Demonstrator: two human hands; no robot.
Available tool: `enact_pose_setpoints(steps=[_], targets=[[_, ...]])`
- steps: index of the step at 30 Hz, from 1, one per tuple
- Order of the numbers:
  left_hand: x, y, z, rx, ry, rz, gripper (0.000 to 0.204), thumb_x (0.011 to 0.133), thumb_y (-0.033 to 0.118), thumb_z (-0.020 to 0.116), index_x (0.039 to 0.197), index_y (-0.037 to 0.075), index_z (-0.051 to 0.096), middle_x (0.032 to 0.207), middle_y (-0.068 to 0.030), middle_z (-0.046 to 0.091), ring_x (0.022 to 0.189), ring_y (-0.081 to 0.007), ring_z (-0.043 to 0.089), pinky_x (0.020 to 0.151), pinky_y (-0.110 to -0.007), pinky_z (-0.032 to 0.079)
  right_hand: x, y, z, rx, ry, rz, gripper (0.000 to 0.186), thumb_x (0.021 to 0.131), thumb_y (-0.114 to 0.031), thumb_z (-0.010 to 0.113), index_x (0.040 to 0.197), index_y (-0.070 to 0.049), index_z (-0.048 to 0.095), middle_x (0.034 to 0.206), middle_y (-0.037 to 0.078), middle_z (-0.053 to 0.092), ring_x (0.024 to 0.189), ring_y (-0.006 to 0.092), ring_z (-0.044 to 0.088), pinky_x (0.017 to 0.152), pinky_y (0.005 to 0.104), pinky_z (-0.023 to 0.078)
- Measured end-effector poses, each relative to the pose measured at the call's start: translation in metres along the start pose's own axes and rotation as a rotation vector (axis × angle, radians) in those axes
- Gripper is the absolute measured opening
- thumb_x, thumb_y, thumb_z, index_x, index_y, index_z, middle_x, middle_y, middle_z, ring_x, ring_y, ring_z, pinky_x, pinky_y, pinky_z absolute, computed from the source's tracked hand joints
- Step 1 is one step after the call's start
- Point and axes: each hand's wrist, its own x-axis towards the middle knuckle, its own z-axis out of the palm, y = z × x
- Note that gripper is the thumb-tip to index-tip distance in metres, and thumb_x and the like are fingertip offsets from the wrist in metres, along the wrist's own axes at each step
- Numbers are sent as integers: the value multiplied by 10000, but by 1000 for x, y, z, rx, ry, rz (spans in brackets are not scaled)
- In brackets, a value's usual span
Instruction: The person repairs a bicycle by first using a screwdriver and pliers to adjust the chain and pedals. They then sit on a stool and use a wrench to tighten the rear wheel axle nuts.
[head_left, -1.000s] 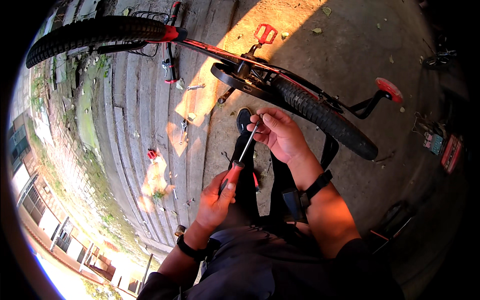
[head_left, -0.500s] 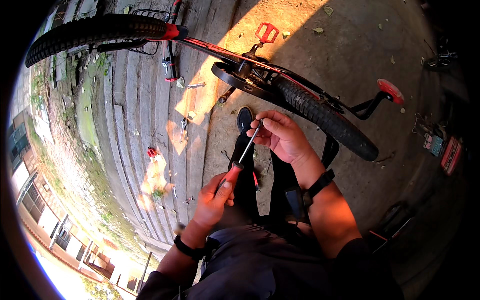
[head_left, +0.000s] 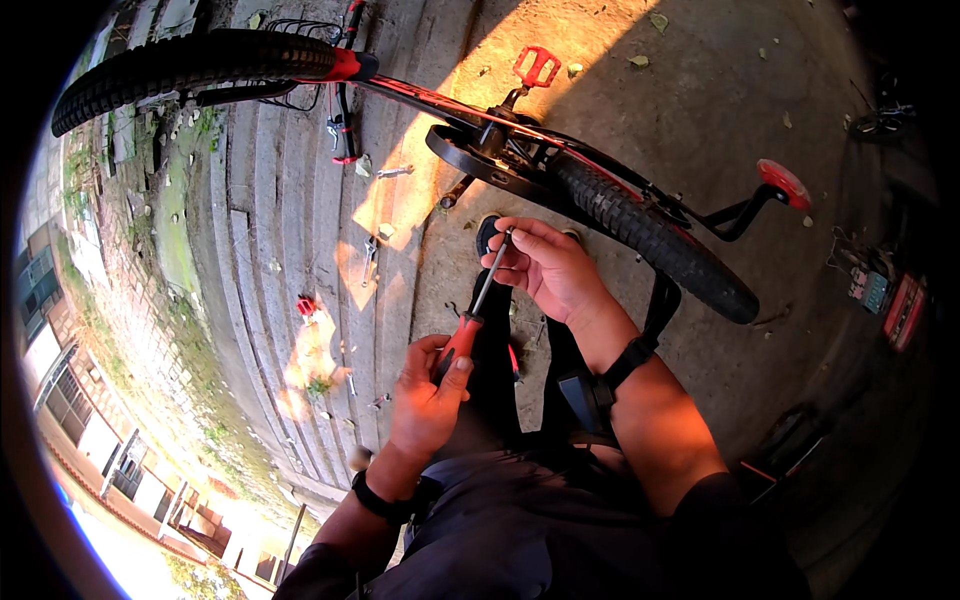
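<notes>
Left hand [head_left: 425, 405] grips screwdriver [head_left: 478, 300] handle; right hand [head_left: 550, 268] pinches something small, unclear, at its tip. Risk: tip slips, jabs fingers; part drops near bicycle [head_left: 560, 180].

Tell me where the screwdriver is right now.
In the head view, the screwdriver sits near centre, slanting between both hands: the left hand grips its red handle, and the right hand pinches the tip, just below the bicycle's rear tyre.
</notes>
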Motion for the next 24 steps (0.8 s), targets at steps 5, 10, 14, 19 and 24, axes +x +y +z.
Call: enact_pose_setpoints(steps=[5, 10, 14, 19, 24], targets=[[5, -5, 7, 100, 0, 119, 369, 976, 90, 599, 1292, -4, 432, 970, -90, 636, 756, -97, 573, 679, -245, 495, 19, 3, 7, -24, 116, -62, 237, 1015, -143, 532, 1224, -63, 610, 1068, 103, 692, 953, 225, 706, 786, 326, 572], [15, -4, 10, 176, 76, 155, 401, 938, 103, 653, 1279, -8, 473, 1004, -102, 654, 880, -136, 603, 810, -280, 492, 31, 3, 18, -7, 167, -118, 229, 1016, -150, 533, 1219, -76, 607, 1071, 103, 694, 932, 217, 706, 766, 315, 559], [23, -5, 12, 163, 82, 144, 408, 937, 101, 655, 1283, -9, 471, 1009, -104, 654, 875, -129, 600, 802, -278, 491, 37, 4, 22, -6, 254, -133, 186, 1015, -159, 536, 1170, -88, 613, 1057, 101, 698, 914, 207, 707, 738, 306, 541], [27, -6, 16, 46, 56, 125, 402, 940, 78, 644, 1290, -4, 465, 995, -79, 646, 849, -103, 582, 764, -260, 481, 36, 2, 24, -65, 286, -130, 148, 1008, -176, 551, 1121, -98, 607, 1019, 94, 706, 895, 209, 710, 733, 302, 536], [35, -32, 17, -49, -45, 75, 420, 918, 48, 641, 1290, -18, 458, 979, -71, 637, 835, -106, 580, 749, -259, 482, 28, 0, 23, -76, 242, -146, 125, 991, -167, 556, 1076, -89, 602, 986, 97, 702, 866, 221, 714, 740, 327, 564]])
